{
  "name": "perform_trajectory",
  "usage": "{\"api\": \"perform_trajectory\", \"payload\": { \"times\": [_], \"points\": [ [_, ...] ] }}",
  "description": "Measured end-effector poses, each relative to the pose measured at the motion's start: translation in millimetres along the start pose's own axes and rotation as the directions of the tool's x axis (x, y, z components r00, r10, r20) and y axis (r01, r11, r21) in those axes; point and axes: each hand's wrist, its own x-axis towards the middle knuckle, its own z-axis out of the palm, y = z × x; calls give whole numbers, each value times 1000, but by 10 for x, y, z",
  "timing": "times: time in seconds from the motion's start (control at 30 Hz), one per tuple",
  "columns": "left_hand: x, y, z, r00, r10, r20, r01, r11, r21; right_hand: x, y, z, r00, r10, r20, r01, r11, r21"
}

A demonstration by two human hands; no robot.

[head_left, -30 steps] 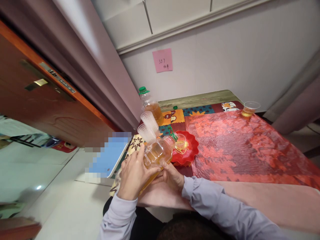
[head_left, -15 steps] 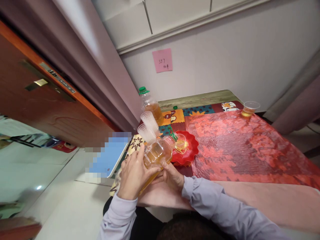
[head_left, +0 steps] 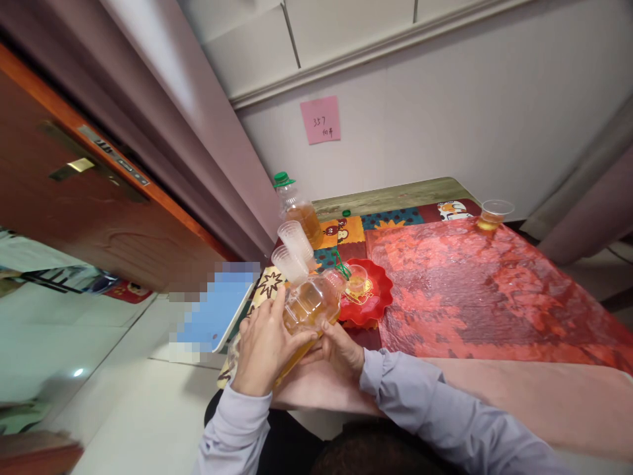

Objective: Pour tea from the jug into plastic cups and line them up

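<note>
The near jug point(head_left: 310, 305) is held up by both hands at the near left part of the desk point(head_left: 494, 297). It is tipped to the far right, so its neck is brought close to the small cup point(head_left: 357, 280) on the red plate point(head_left: 380, 309). The fingers of the left hand point(head_left: 263, 342) are spread wide over the jug's left side, and those of the right hand point(head_left: 341, 349) are wrapped on its near right side. If the jug is tipped too fast, the small cup could be filled past its rim and the plate made wet. If that light cup is bumped by the neck, it could be knocked over. The jug could be dropped if its smooth sides are held too loosely. The stacked cups point(head_left: 289, 265) are set just left of its neck, and could be pushed over by a swing that way; whether they are touched cannot be told.
</note>
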Motion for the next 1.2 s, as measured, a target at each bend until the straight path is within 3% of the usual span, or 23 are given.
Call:
{"api": "perform_trajectory", "payload": {
  "times": [0.77,1.2],
  "points": [
    [19,5,-1,1000,-4,16,4,1000,-18,3,11,-4,999,-4,-34,4,1000,0],
    [-25,-137,165,994,53,-96,-62,994,-93,-8,44,-41,997,-33,-65,29,998,-47]
  ]
}}
